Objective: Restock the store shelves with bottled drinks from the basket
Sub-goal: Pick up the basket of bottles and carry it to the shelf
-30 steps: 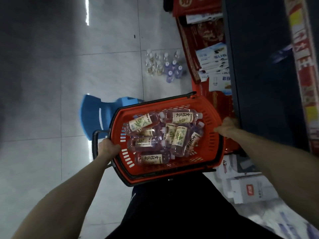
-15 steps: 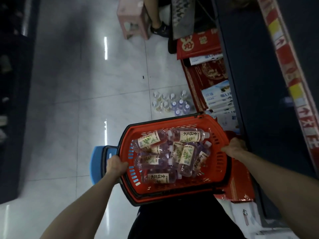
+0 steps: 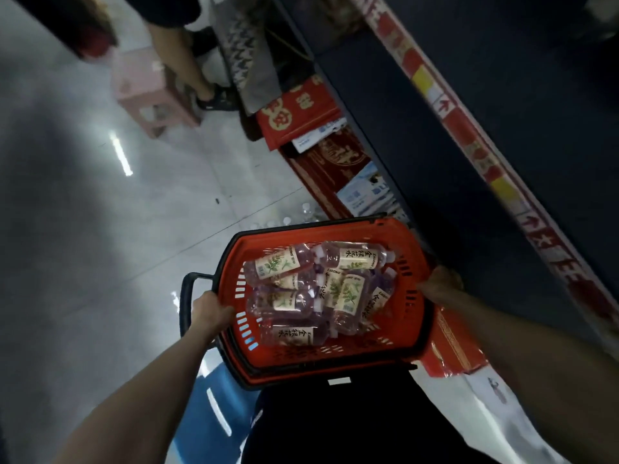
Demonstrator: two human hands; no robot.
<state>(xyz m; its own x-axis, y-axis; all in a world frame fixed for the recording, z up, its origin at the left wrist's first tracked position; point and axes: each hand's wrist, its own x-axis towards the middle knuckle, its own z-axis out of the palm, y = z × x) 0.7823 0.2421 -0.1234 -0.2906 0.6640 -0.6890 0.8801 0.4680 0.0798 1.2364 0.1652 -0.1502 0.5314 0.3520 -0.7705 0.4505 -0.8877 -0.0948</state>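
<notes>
Both hands carry the red basket (image 3: pixel 415 262) of bottled drinks (image 3: pixel 315 293).
Left hand (image 3: pixel 211 311) clasps its rim at 9 o'clock, right hand (image 3: pixel 440 284) grasps at 3 o'clock; shelves (image 3: pixel 495 135) stand rightward.

A pale, glossy tiled floor (image 3: pixel 100 229) is seen, with ceiling lights mirrored in it. A pink stool (image 3: pixel 150 95) is set on the floor at its far end; nearer than the stool, red gift boxes (image 3: pixel 298 112) are laid along the foot of the dark shelf (image 3: pixel 469 162). A cluster of clear bottles (image 3: pixel 291 221) is stood on the tiles just beside those boxes.
</notes>
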